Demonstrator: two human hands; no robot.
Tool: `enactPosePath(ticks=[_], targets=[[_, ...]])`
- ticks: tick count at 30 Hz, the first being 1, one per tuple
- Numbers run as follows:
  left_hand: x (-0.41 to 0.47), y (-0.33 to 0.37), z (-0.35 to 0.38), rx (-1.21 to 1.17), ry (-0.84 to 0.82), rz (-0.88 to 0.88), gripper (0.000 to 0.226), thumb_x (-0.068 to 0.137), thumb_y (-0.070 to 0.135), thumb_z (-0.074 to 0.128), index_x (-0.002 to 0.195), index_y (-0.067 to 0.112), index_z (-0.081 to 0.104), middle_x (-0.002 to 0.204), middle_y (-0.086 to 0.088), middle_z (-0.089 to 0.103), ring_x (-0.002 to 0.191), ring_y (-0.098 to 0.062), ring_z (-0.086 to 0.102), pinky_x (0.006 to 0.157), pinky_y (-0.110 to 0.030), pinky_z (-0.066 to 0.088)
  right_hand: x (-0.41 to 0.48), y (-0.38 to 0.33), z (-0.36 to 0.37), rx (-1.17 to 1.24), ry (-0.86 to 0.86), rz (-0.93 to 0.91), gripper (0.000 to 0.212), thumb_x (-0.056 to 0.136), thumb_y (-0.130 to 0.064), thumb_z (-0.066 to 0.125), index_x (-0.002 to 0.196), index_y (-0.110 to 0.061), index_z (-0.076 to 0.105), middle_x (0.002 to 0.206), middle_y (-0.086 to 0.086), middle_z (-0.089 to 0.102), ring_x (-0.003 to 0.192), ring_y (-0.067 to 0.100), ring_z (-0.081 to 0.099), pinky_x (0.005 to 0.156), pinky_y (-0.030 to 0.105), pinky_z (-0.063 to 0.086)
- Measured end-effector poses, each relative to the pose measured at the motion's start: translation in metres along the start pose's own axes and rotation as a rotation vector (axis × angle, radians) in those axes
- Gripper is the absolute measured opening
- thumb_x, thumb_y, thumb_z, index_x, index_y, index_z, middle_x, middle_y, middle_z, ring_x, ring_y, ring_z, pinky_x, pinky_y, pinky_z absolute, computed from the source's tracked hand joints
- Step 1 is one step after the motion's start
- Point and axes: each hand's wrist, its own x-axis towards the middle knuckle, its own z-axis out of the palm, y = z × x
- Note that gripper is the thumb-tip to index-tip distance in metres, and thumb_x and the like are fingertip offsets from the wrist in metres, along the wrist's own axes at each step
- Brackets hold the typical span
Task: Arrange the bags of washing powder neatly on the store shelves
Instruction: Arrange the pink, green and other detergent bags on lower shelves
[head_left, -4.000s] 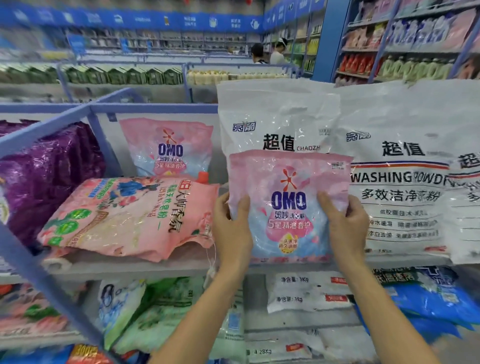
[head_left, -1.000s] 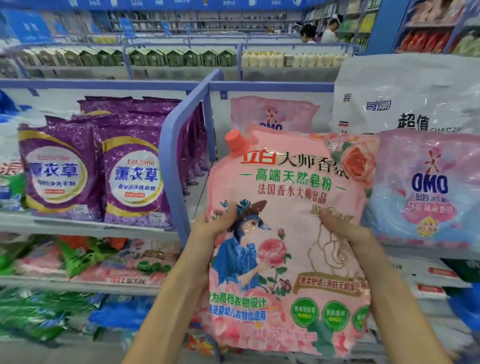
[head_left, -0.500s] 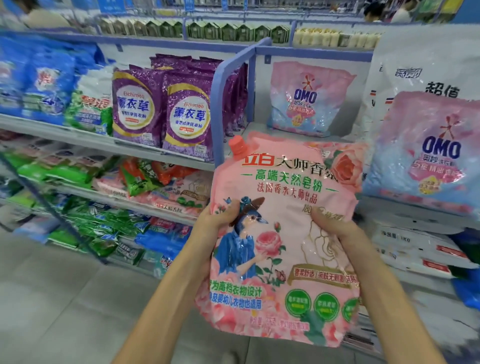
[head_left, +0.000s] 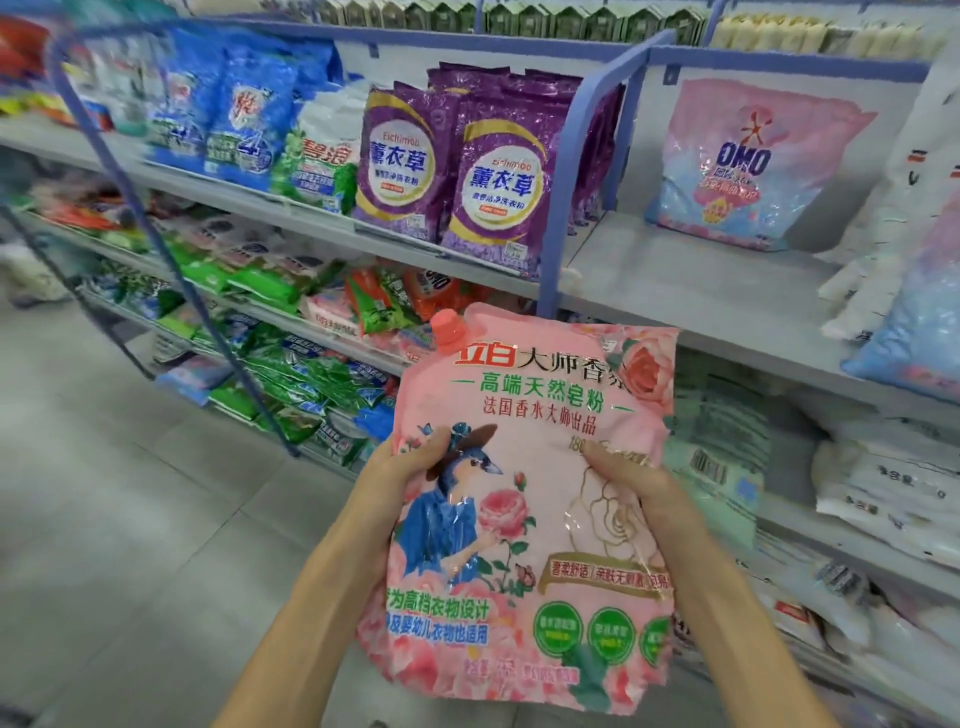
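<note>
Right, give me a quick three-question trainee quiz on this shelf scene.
1. True or false: the pink spouted pouch rests on a shelf.
2. The bags standing immediately left of the blue divider are: A purple, B yellow, C black.
3. Which brand name shows on the pink-and-blue bag nearest right of the divider?
Key: 1 false, the left hand and right hand hold it in front of the shelves. 2 A. 3 OMO.

We are seeing a pink rose-patterned pouch (head_left: 530, 499) with a coral cap (head_left: 448, 328), purple bags (head_left: 498, 192), and blue shelf rails (head_left: 574, 171).
</note>
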Motion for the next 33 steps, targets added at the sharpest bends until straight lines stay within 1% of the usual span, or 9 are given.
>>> enactPosePath(ticks=[3,7,11,13,16,20,24,28,33], targets=[[0.006,0.004,-0.035,-0.042,0.02,-0.014,0.045,0.089,0.023,0.074,0.125,-0.002,0.065,0.096,-0.015,0.078,0.088,-0.029,0.076,0.09,-0.043,0.058,0.026,0.004,0.033,-0.14,0.144,0.031,0.015,0.094,-0.009,0.066,0.082,0.0,0.068,0.07,0.017,0.075,0.05,0.008,0.071,0.044,0.014,0.05],[0.018,0.013,-0.09,-0.084,0.004,-0.036,0.05,0.082,0.03,0.079,0.123,0.005,0.068,0.112,-0.022,0.074,0.099,-0.04,0.073,0.101,-0.058,0.051,0.058,0.022,0.077,-0.183,0.108,0.093,0.036,0.1,-0.016,0.061,0.126,0.009,0.06,0.124,0.025,0.069,0.117,0.024,0.067,0.076,0.023,0.048],[0.044,0.02,-0.142,-0.042,0.029,-0.059,0.054,0.062,0.027,0.089,0.11,0.007,0.073,0.106,-0.022,0.076,0.097,-0.041,0.073,0.102,-0.063,0.049,0.092,0.047,0.123,-0.151,0.167,0.14,0.006,0.092,0.004,0.062,0.095,0.006,0.067,0.066,0.008,0.073,0.049,0.005,0.069,0.051,0.012,0.051],[0.059,0.022,-0.165,-0.021,0.034,-0.092,0.052,0.061,0.015,0.089,0.109,0.008,0.071,0.102,-0.02,0.077,0.092,-0.04,0.075,0.097,-0.058,0.053,0.124,0.061,0.139,-0.172,0.167,0.15,0.014,0.098,0.004,0.055,0.107,0.011,0.064,0.084,0.013,0.073,0.049,0.003,0.066,0.043,0.009,0.046],[0.088,0.023,-0.189,-0.017,0.033,-0.12,0.049,0.068,0.01,0.084,0.115,0.006,0.068,0.102,-0.018,0.077,0.088,-0.038,0.076,0.087,-0.05,0.058,0.167,0.084,0.15,-0.142,0.11,0.161,0.034,0.104,-0.005,0.048,0.136,0.003,0.052,0.13,0.009,0.055,0.09,0.009,0.061,0.049,0.001,0.042],[0.139,0.019,-0.212,-0.023,0.053,-0.13,0.052,0.066,0.013,0.082,0.116,0.006,0.067,0.103,-0.019,0.077,0.09,-0.04,0.075,0.089,-0.053,0.058,0.21,0.095,0.16,-0.118,0.102,0.153,0.026,0.082,-0.02,0.071,0.104,-0.007,0.067,0.092,0.004,0.077,0.067,0.011,0.073,0.055,0.012,0.053],[0.194,0.006,-0.221,-0.047,0.079,-0.13,0.055,0.064,0.011,0.08,0.117,0.007,0.067,0.104,-0.019,0.077,0.092,-0.04,0.075,0.09,-0.053,0.057,0.245,0.11,0.157,-0.135,0.046,0.054,0.078,0.052,-0.037,0.098,0.12,-0.009,0.073,0.115,0.015,0.076,0.105,0.032,0.074,0.1,0.045,0.052],[0.244,-0.012,-0.224,-0.03,0.116,-0.128,0.043,0.063,0.008,0.078,0.105,0.01,0.071,0.098,-0.018,0.078,0.084,-0.037,0.076,0.085,-0.048,0.058,0.293,0.122,0.148,-0.127,0.114,0.048,0.062,0.062,-0.023,0.092,0.119,-0.011,0.073,0.109,0.011,0.078,0.1,0.027,0.076,0.098,0.042,0.053],[0.287,-0.041,-0.223,-0.061,-0.045,-0.114,0.051,0.064,0.001,0.081,0.113,0.003,0.071,0.104,-0.023,0.076,0.084,-0.04,0.076,0.076,-0.049,0.062,0.322,0.126,0.132,-0.179,0.122,0.037,0.041,0.074,-0.026,0.079,0.112,-0.014,0.076,0.104,0.009,0.079,0.096,0.028,0.077,0.092,0.04,0.054]])
